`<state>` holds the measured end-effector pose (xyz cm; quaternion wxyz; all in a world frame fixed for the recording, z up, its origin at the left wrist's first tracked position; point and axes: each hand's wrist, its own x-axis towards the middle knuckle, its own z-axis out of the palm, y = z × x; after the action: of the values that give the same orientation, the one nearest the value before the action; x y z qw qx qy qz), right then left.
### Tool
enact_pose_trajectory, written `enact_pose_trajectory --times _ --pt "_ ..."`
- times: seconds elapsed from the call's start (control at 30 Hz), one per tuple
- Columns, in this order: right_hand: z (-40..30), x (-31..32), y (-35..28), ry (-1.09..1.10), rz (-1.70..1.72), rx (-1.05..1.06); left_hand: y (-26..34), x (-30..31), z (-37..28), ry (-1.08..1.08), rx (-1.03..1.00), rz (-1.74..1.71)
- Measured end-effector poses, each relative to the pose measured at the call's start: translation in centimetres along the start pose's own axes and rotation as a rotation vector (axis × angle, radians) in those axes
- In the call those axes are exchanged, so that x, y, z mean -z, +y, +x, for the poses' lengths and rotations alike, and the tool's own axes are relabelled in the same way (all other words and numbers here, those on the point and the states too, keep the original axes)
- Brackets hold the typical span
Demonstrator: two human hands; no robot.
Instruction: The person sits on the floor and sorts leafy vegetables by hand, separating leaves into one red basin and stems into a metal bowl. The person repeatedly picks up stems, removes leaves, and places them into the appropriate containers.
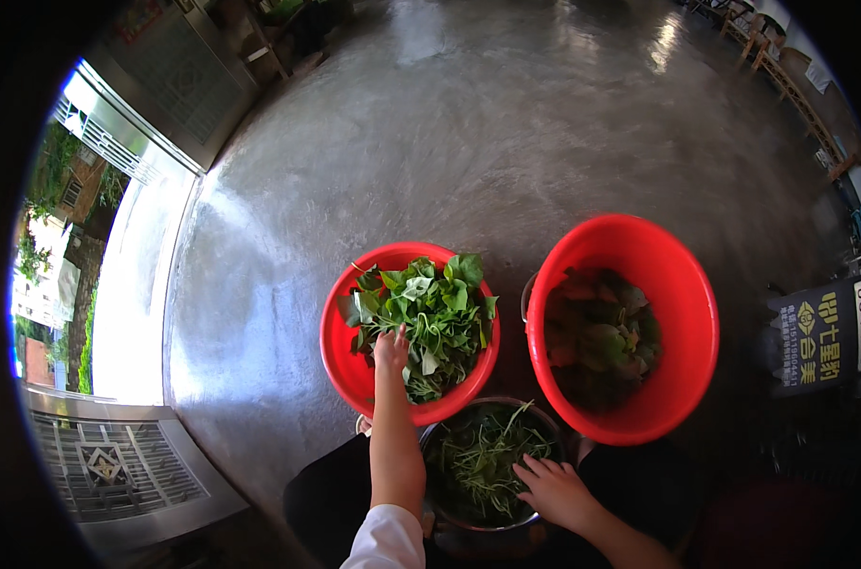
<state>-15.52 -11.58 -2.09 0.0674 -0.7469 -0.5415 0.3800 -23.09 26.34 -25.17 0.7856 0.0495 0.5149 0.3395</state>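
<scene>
A red plastic basin (338,370) holds a heap of green leafy stems (437,313). My left hand (391,348) reaches over this basin, its fingers at the near left side of the heap; whether they pinch a stem cannot be told. Between my legs is a round metal pot (473,528) of thin green stems and leaves (484,455). My right hand (551,491) rests at the right side of those stems, fingers spread, with nothing seen gripped. To the right stands a deep red bucket (686,334) with darker, partly shaded leaves (608,341) at its bottom.
Grey polished concrete floor (473,156) spreads beyond the containers. Metal door leaves (117,469) frame a bright doorway at the left. A dark panel (818,334) bearing writing and part of a vehicle are at the right; chairs (765,50) line the upper right edge.
</scene>
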Motion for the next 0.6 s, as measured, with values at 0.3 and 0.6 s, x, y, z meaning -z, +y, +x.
enact_pose_trajectory --times 0.3,0.6 --pt "0.7 0.2 0.0 -0.026 0.103 0.056 3.0 -0.9 2.2 -0.082 0.063 -0.270" --pt "1.9 4.4 -2.7 0.505 0.504 0.072 -2.7 -2.6 -13.4 -0.439 -0.379 0.627"
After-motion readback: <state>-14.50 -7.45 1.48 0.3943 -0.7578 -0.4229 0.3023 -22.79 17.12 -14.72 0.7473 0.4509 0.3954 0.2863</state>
